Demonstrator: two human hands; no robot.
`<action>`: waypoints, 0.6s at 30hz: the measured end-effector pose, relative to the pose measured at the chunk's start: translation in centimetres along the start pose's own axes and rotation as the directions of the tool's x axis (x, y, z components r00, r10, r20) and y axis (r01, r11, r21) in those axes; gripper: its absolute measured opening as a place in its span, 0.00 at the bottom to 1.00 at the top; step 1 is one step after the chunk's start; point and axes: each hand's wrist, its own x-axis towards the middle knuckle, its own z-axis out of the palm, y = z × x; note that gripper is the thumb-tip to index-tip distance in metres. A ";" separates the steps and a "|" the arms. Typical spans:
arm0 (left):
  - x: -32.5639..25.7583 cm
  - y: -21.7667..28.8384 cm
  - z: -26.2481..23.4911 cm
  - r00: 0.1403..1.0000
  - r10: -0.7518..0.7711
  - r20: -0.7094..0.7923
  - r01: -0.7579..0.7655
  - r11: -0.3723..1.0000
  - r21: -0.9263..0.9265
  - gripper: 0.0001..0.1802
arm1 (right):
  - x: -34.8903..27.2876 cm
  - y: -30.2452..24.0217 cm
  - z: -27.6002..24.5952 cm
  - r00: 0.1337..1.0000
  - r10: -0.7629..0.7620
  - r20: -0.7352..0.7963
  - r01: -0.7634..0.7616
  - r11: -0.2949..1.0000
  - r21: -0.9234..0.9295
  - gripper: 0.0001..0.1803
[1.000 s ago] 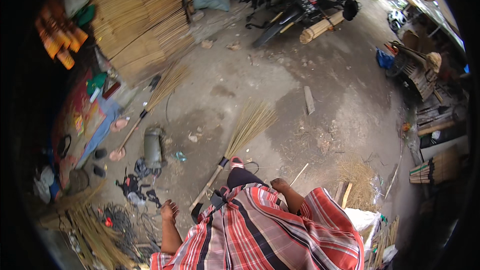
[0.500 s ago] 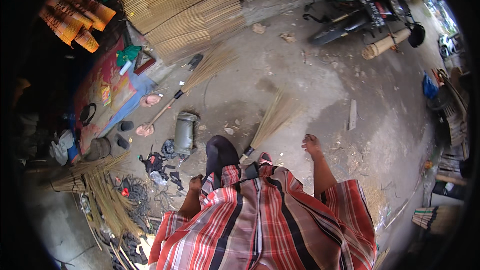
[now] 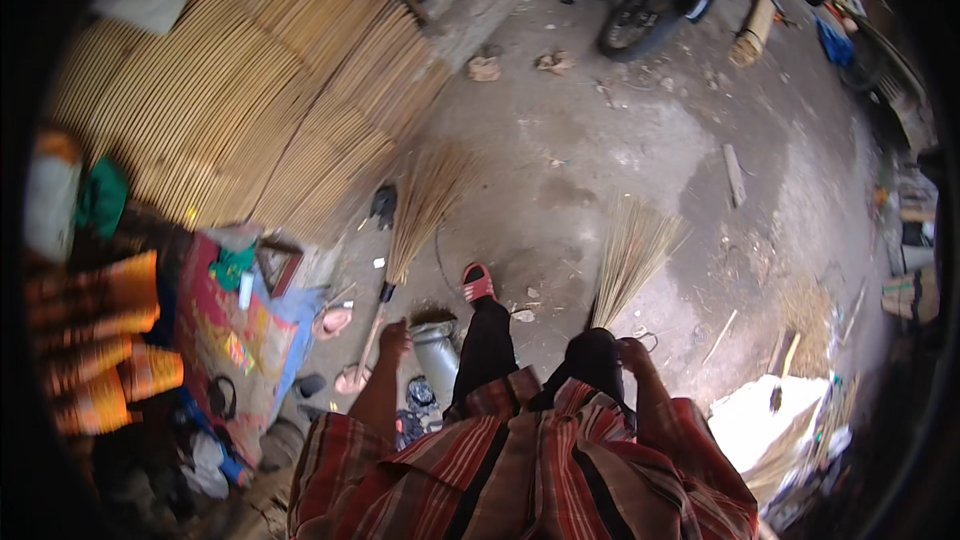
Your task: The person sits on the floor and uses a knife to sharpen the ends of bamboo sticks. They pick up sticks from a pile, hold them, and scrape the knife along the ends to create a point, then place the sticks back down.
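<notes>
My left hand (image 3: 396,340) hangs with its fingers curled in, apparently holding nothing. It appears near a broom (image 3: 420,210) that lies on the floor with its bristles pointing away, and near a grey cylindrical bundle (image 3: 435,355). By my right thigh, my right hand (image 3: 632,353) hangs with loosely bent fingers and nothing visible in it. Just beyond that hand a second broom (image 3: 635,255) fans its pale bristles across the floor; its handle is hidden behind my leg. A red shoe (image 3: 478,283) shows on my forward foot.
Slatted bamboo mats (image 3: 250,90) spread at the far left, above a red and blue cloth (image 3: 215,310). Pink sandals (image 3: 332,322) lie beside the left broom. A motorcycle wheel (image 3: 650,20) stands at the back. A wood strip (image 3: 734,175) and white sheet (image 3: 765,420) lie at right.
My view has turned and moved forward, so the brooms and mats sit differently in it. One foot has stepped ahead. My right hand has come in from out at the side to my thigh.
</notes>
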 end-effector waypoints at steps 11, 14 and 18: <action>29.3 22.3 12.4 0.797 0.596 -0.099 -0.276 0.505 0.818 0.36 | 17.7 -9.2 1.0 0.883 -0.089 -0.460 -0.054 0.956 -0.289 0.28; 38.1 20.1 19.4 0.861 0.503 -0.073 -0.207 0.477 0.854 0.41 | 28.4 -3.7 -0.6 0.833 -0.070 -0.549 -0.151 0.926 -0.347 0.30; 49.4 17.5 25.3 0.907 0.406 -0.115 -0.101 0.474 0.875 0.57 | 39.8 2.4 -2.5 0.773 0.076 -0.630 -0.271 0.937 -0.219 0.40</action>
